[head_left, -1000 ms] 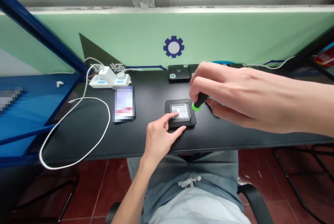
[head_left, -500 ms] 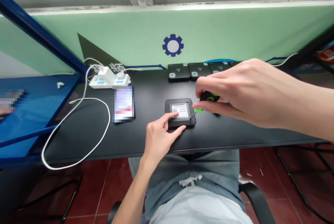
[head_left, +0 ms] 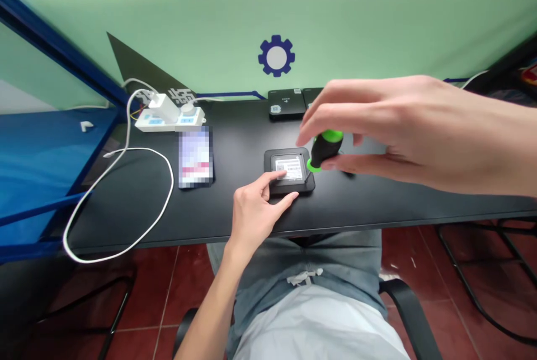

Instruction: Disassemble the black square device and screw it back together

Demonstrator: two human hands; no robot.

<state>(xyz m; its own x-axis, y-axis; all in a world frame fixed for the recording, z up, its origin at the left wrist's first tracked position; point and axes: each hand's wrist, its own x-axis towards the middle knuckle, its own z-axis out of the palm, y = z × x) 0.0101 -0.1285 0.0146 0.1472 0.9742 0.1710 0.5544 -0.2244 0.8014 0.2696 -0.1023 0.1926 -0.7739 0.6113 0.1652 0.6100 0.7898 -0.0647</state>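
Note:
A black square device [head_left: 309,185] with a white label [head_left: 295,166] in its recessed middle lies flat on the black desk. My left hand [head_left: 255,203] steadies it, with the index fingertip on the label and the thumb along the near edge. In my right hand [head_left: 390,130] is a stubby black and green screwdriver [head_left: 325,150]. The thumb touches its handle, and the index finger is stretched past the handle's far side. The screwdriver leans, its thin shaft reaching down to the right near corner of the recess. What the tip touches is too small to tell.
Similar black devices [head_left: 287,104] lie at the back, partly behind my right hand. To the left are a phone [head_left: 195,157], a white power strip [head_left: 170,120] with plugs, and a looped white cable [head_left: 171,195]. A green partition [head_left: 188,29] bounds the desk's back.
My right fingers have opened out around the screwdriver, and more of its handle now shows, standing more upright. My left hand stays on the device. The whole view has shifted slightly.

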